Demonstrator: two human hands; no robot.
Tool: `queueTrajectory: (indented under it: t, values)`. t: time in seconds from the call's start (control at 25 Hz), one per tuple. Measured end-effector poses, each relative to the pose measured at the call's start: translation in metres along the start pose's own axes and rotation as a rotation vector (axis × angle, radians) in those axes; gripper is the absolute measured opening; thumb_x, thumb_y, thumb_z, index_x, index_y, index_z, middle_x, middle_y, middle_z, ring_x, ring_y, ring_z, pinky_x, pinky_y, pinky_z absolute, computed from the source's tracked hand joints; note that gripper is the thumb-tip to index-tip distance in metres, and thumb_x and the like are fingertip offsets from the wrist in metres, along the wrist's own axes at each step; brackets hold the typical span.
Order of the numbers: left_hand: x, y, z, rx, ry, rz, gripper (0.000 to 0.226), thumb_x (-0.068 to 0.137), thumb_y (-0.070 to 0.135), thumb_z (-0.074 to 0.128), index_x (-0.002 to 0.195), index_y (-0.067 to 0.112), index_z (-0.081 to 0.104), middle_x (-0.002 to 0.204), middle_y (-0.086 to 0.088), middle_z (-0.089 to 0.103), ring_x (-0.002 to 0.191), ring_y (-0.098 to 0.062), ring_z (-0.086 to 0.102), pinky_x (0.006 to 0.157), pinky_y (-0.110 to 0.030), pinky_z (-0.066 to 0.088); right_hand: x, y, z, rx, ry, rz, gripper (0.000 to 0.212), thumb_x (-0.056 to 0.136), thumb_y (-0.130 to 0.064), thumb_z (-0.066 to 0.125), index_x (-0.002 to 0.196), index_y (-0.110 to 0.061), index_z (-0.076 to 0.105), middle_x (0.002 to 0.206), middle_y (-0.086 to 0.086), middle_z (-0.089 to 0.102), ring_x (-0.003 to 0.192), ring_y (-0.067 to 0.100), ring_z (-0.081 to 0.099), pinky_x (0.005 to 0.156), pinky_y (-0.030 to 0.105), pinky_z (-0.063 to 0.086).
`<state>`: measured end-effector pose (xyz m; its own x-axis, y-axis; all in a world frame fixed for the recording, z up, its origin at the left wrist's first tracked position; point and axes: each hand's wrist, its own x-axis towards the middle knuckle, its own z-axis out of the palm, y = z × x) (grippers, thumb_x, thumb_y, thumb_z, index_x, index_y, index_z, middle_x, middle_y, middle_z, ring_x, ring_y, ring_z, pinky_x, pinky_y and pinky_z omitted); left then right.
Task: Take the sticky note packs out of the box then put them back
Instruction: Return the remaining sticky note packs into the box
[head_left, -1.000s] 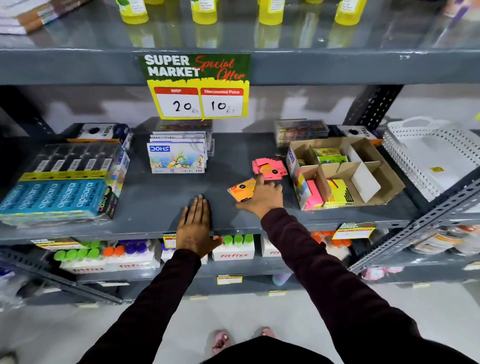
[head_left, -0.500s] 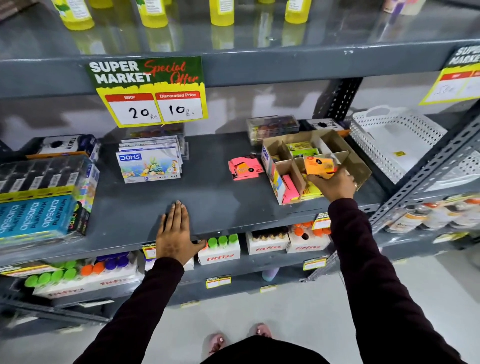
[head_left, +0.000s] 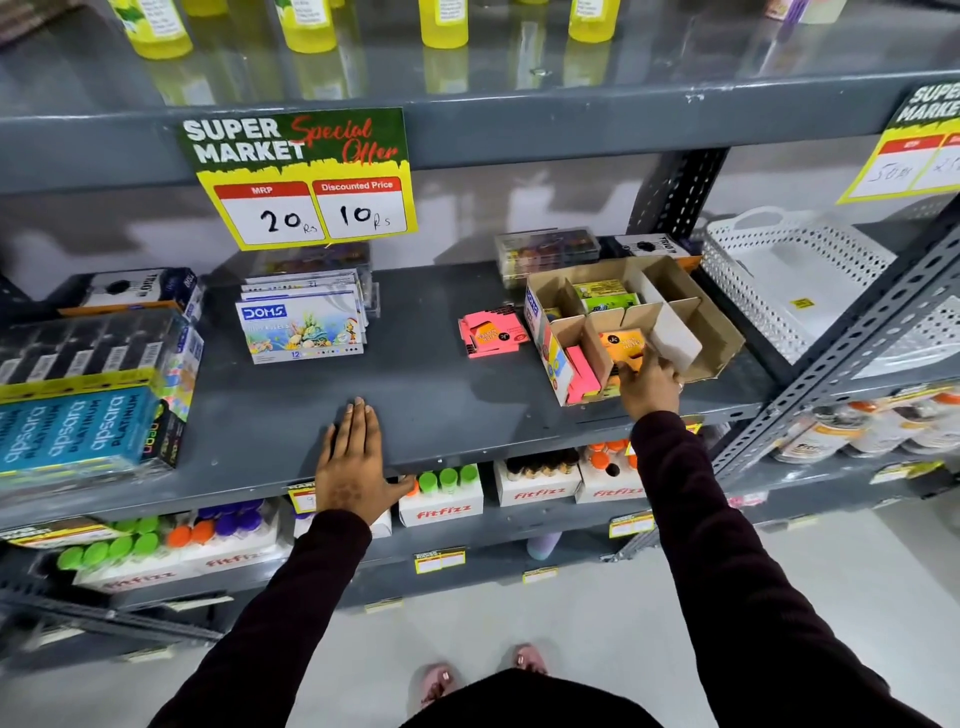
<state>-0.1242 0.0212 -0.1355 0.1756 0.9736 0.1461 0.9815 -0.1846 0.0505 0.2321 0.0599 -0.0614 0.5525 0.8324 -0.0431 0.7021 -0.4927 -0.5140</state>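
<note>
A brown cardboard box (head_left: 717, 338) with dividers sits on the right of the grey shelf (head_left: 441, 395). My right hand (head_left: 647, 384) holds an orange sticky note pack (head_left: 621, 345) down inside a front compartment of the box. A pink pack (head_left: 582, 374) stands in the compartment to its left, and a green pack (head_left: 608, 297) lies in a rear one. A small pile of pink and orange packs (head_left: 491, 332) lies on the shelf just left of the box. My left hand (head_left: 353, 462) rests flat on the shelf's front edge, fingers together, holding nothing.
DOMS colour boxes (head_left: 301, 325) stand at mid-shelf. Apsara packs (head_left: 83, 405) fill the left end. A white perforated basket (head_left: 795, 280) sits right of the upright. A price sign (head_left: 306, 176) hangs from the shelf above, with yellow bottles on top and fitfizz boxes (head_left: 441, 499) below.
My right hand carried the orange pack from the shelf over to the box and lowered it into a front compartment. My left hand stayed flat on the shelf edge.
</note>
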Motion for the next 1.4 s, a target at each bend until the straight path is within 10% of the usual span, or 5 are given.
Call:
queueTrajectory:
  t: [0.2, 0.36, 0.6, 0.92, 1.4]
  values:
    - [0.000, 0.000, -0.001, 0.002, 0.002, 0.011, 0.114, 0.054, 0.055, 0.081, 0.136, -0.010, 0.035, 0.142, -0.027, 0.038, 0.130, -0.040, 0.038, 0.105, -0.053, 0.033, -0.025, -0.056, -0.010, 0.044, 0.306, -0.248, 0.036, 0.095, -0.018, 0.047, 0.125, 0.002, 0.052, 0.127, 0.031, 0.052, 0.118, 0.045, 0.047, 0.098, 0.048, 0.039]
    - [0.000, 0.001, -0.004, 0.006, -0.004, -0.015, 0.114, 0.055, 0.058, 0.079, 0.137, -0.007, 0.035, 0.144, -0.024, 0.038, 0.131, -0.036, 0.038, 0.106, -0.050, 0.032, -0.048, -0.117, 0.019, 0.147, 0.047, -0.486, 0.033, 0.095, -0.011, 0.046, 0.125, 0.000, 0.052, 0.126, 0.029, 0.053, 0.116, 0.041, 0.050, 0.094, 0.043, 0.043]
    - [0.000, 0.002, -0.006, 0.005, -0.036, -0.034, 0.116, 0.056, 0.066, 0.072, 0.139, -0.005, 0.033, 0.146, -0.022, 0.037, 0.133, -0.034, 0.037, 0.108, -0.046, 0.027, -0.015, -0.143, 0.067, -0.327, -0.303, -0.390, 0.075, 0.093, -0.045, 0.051, 0.146, 0.001, 0.023, 0.151, 0.035, 0.021, 0.143, 0.044, 0.017, 0.118, 0.046, 0.018]
    - [0.000, 0.002, -0.006, -0.012, -0.067, -0.066, 0.114, 0.055, 0.065, 0.067, 0.139, -0.003, 0.033, 0.147, -0.020, 0.035, 0.134, -0.031, 0.035, 0.110, -0.045, 0.026, -0.011, -0.153, 0.091, -0.215, -0.241, -0.264, 0.081, 0.080, -0.047, 0.068, 0.143, -0.014, 0.029, 0.152, 0.031, 0.016, 0.138, 0.049, 0.023, 0.112, 0.051, 0.029]
    - [-0.002, 0.003, -0.009, 0.009, -0.064, -0.045, 0.115, 0.056, 0.068, 0.071, 0.138, -0.006, 0.035, 0.144, -0.023, 0.038, 0.132, -0.034, 0.038, 0.107, -0.047, 0.028, -0.053, -0.129, 0.045, -0.176, -0.078, -0.471, 0.079, 0.073, -0.053, 0.067, 0.131, -0.004, 0.042, 0.125, 0.029, 0.056, 0.122, 0.042, 0.046, 0.103, 0.046, 0.036]
